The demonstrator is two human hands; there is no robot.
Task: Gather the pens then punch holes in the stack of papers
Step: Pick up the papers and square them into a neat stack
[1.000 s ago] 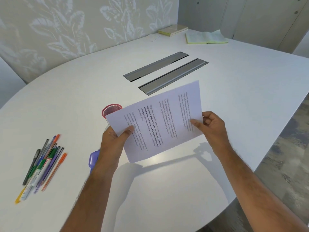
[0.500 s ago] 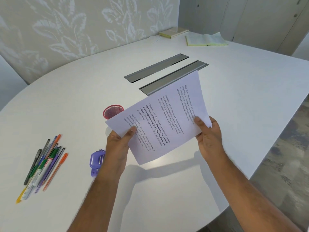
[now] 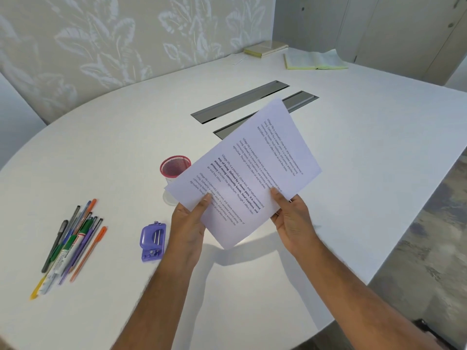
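Observation:
Both hands hold a stack of printed papers (image 3: pixel 255 170) above the white table (image 3: pixel 113 152), tilted with its far end raised. My left hand (image 3: pixel 188 223) grips the stack's near left edge, and my right hand (image 3: pixel 290 218) grips its near right edge. A purple hole punch (image 3: pixel 152 242) lies on the table just left of my left wrist. Several pens (image 3: pixel 70 241) lie loose in a bundle at the near left. A red mesh pen cup (image 3: pixel 174 166) stands behind the papers, partly hidden by them.
Two grey cable slots (image 3: pixel 240 101) run across the table's middle. An open book (image 3: pixel 316 60) and a closed book (image 3: pixel 265 48) lie at the far end. The table's curved edge drops to the floor on the right.
The papers have turned clockwise and tilted up, and my hands have drawn closer together. My left arm has shifted right, uncovering the hole punch.

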